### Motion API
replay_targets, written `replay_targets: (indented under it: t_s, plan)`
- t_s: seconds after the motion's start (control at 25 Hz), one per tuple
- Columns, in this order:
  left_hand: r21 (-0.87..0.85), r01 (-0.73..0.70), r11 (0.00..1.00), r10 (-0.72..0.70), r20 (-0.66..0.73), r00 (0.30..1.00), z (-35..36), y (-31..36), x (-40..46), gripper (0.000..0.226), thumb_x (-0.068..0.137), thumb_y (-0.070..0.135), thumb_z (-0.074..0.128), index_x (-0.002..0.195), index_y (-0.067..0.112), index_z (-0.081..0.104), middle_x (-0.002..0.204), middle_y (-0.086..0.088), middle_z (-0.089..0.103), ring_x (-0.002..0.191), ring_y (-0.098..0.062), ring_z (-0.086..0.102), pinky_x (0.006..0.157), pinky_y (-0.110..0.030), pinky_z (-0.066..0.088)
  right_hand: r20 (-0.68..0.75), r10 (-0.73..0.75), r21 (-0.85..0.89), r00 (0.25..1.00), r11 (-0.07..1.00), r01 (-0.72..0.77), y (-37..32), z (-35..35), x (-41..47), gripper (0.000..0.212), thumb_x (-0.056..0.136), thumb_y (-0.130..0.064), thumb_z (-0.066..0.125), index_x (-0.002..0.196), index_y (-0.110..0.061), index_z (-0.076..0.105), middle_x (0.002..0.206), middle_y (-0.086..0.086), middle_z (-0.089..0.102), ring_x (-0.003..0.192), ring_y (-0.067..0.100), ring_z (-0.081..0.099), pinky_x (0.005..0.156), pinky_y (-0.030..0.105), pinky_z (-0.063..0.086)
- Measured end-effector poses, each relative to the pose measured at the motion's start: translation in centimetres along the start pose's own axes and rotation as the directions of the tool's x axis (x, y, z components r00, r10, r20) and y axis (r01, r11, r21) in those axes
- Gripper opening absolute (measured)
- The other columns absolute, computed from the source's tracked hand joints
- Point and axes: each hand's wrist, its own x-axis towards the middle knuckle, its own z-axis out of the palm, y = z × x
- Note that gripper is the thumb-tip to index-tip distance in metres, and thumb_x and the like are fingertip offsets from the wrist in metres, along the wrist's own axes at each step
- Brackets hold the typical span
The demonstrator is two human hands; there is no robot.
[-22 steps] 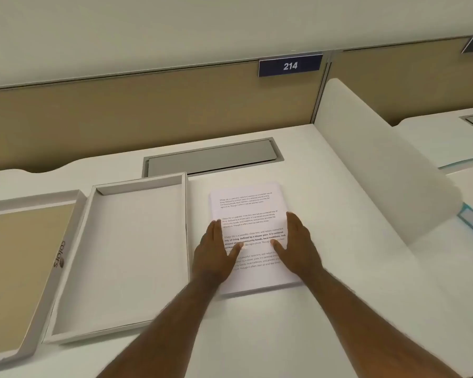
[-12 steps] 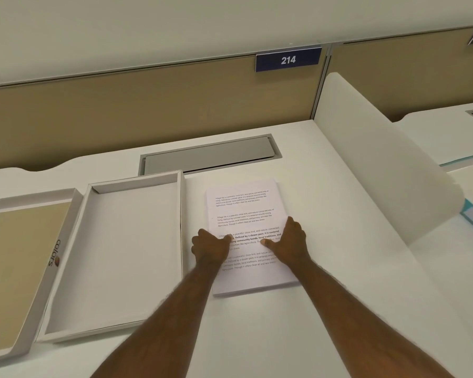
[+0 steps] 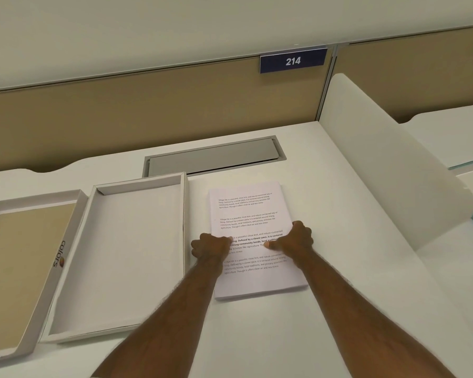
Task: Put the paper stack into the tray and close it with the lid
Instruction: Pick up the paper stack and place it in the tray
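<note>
- On the white desk top (image 3: 325, 336) before me, a grey rectangular metal flap (image 3: 213, 156) lies flush in the surface just behind the open white cardboard tray (image 3: 185, 227); a curved white divider panel (image 3: 388, 170) rises at my right, and a tan partition wall (image 3: 148, 110) runs along the back.
- Nothing lies between the tray and the paper; the two sit side by side with a thin strip of desk between them.
- A dark blue sign (image 3: 293, 60) on the partition reads "214" in white. The white cardboard lid (image 3: 62, 257) with a tan inner panel, lying open side up at far left and touching the tray's left wall, carries the word "colors" on its near side wall.
- The thick stack of white printed paper (image 3: 246, 208) lies flat on the desk just right of the tray, its top sheet bearing four short paragraphs, the third partly in bold; I can read "Village life is a peaceful, close-knit, and nature-connected way of living."
- My left hand (image 3: 210, 248) is curled over the stack's left edge and my right hand (image 3: 295, 240) over its right edge, thumbs pressed on the top sheet, both clamped on the paper, which rests on the desk.
- The tray's white floor holds nothing.
</note>
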Motion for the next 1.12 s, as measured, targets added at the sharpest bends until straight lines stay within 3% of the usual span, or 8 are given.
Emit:
replay_targets:
  t_s: [0.2, 0.32, 0.48, 0.6, 0.8, 0.92, 1.0, 1.12]
  plan:
    - [-0.349, 0.011, 0.937, 0.02, 0.085, 0.996, -0.1, 0.3, 0.1, 0.053, 0.072, 0.014, 0.077, 0.116, 0.003, 0.049, 0.114, -0.013, 0.064, 0.095, -0.032, 0.066, 0.083, -0.043, 0.058, 0.024, 0.045, 0.084, 0.999, 0.995, -0.047, 0.2, 0.2, 0.6, 0.094, 0.028, -0.039, 0.093, 0.11, -0.008, 0.058, 0.12, 0.012, 0.058, 0.113, 0.034, 0.056, 0.093, 0.045, 0.054]
    - [-0.443, 0.072, 0.894, 0.002, 0.164, 0.986, -0.5, 0.3, 0.4, 0.04, 0.072, 0.002, 0.076, 0.11, -0.002, 0.062, 0.103, -0.017, 0.072, 0.088, -0.035, 0.069, 0.082, -0.047, 0.059, 0.03, 0.056, 0.131, 0.998, 0.99, -0.06, 0.6, 0.3, 1.3, 0.097, 0.019, -0.044, 0.09, 0.105, -0.007, 0.062, 0.116, 0.011, 0.062, 0.109, 0.033, 0.06, 0.091, 0.044, 0.055]
    - [-0.544, 0.097, 0.834, 0.038, 0.232, 0.972, -0.9, -0.2, -0.3, 0.033, 0.078, -0.001, 0.072, 0.11, 0.005, 0.067, 0.106, -0.014, 0.074, 0.087, -0.034, 0.071, 0.08, -0.048, 0.06, 0.021, 0.047, 0.201, 0.999, 0.978, -0.05, 0.8, 0.3, 1.4, 0.07, 0.033, -0.04, 0.086, 0.094, -0.01, 0.068, 0.111, 0.012, 0.066, 0.102, 0.032, 0.064, 0.091, 0.044, 0.055]
    - [-0.652, -0.021, 0.758, 0.188, 0.187, 0.964, -1.6, -0.7, -1.5, 0.035, 0.076, -0.003, 0.074, 0.109, 0.009, 0.065, 0.106, -0.012, 0.074, 0.085, -0.031, 0.073, 0.077, -0.045, 0.061, 0.031, 0.018, 0.424, 0.999, 0.905, -0.029, 0.4, -0.7, 0.3, 0.051, 0.045, -0.023, 0.087, 0.091, -0.011, 0.067, 0.102, 0.012, 0.073, 0.089, 0.029, 0.071, 0.084, 0.043, 0.059]
    - [-0.788, -0.203, 0.582, 0.508, 0.157, 0.847, -4.3, -0.7, -3.0, 0.039, 0.07, -0.001, 0.077, 0.104, 0.012, 0.062, 0.105, -0.011, 0.074, 0.086, -0.028, 0.074, 0.071, -0.039, 0.06, 0.087, -0.16, 0.665, 0.983, 0.744, 0.063, -1.2, -3.7, -1.7, 0.076, 0.054, -0.015, 0.09, 0.117, -0.004, 0.05, 0.108, 0.013, 0.07, 0.094, 0.031, 0.071, 0.087, 0.051, 0.057]
    - [-0.803, -0.271, 0.532, 0.605, 0.137, 0.784, -5.8, -0.2, -3.6, 0.034, 0.068, 0.003, 0.075, 0.098, 0.013, 0.062, 0.103, -0.011, 0.072, 0.087, -0.027, 0.072, 0.073, -0.038, 0.06, -0.059, -0.308, 0.666, 0.949, 0.696, 0.268, -2.6, -5.0, -3.5, 0.069, 0.068, -0.007, 0.083, 0.124, -0.01, 0.042, 0.109, 0.009, 0.067, 0.095, 0.027, 0.069, 0.083, 0.046, 0.058]
    - [-0.791, -0.329, 0.516, 0.644, 0.104, 0.758, -6.5, 0.2, -4.0, 0.029, 0.071, 0.004, 0.074, 0.094, 0.013, 0.059, 0.101, -0.01, 0.07, 0.089, -0.025, 0.071, 0.074, -0.037, 0.06, -0.137, -0.408, 0.621, 0.903, 0.675, 0.399, -3.2, -5.3, -4.5, 0.055, 0.072, -0.01, 0.08, 0.12, -0.013, 0.053, 0.109, 0.008, 0.07, 0.096, 0.026, 0.07, 0.081, 0.044, 0.059]
    - [-0.729, -0.429, 0.533, 0.654, 0.033, 0.756, -7.0, 0.7, -4.1, 0.027, 0.079, 0.005, 0.073, 0.097, 0.011, 0.055, 0.099, -0.004, 0.068, 0.093, -0.024, 0.067, 0.081, -0.039, 0.058, -0.213, -0.439, 0.604, 0.873, 0.643, 0.47, -3.3, -5.0, -5.7, 0.041, 0.075, -0.011, 0.078, 0.113, -0.013, 0.062, 0.108, 0.01, 0.072, 0.097, 0.029, 0.07, 0.083, 0.046, 0.059]
